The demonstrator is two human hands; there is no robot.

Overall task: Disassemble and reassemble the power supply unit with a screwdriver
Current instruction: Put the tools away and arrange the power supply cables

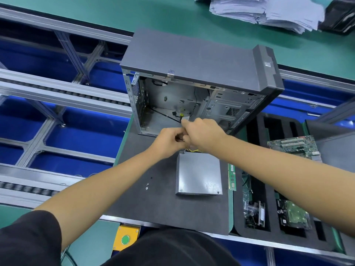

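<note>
We see both hands meet above the far edge of the grey power supply unit (198, 174), which lies flat on the dark mat (153, 204) in front of the open computer case (192, 89). Our left hand (169, 141) is curled, its fingers folded in around something small that we cannot make out. Our right hand (203, 135) is curled too, knuckles up, and seems to grip the handle of the screwdriver (184, 151), of which only a short length of metal shaft shows beneath the hands, its tip at the unit's far left corner. Yellow wires (194, 150) emerge from the unit just under the right hand. Two small screws (147, 186) lie on the mat left of the unit, and a memory stick (231, 176) lies just beside its right edge.
</note>
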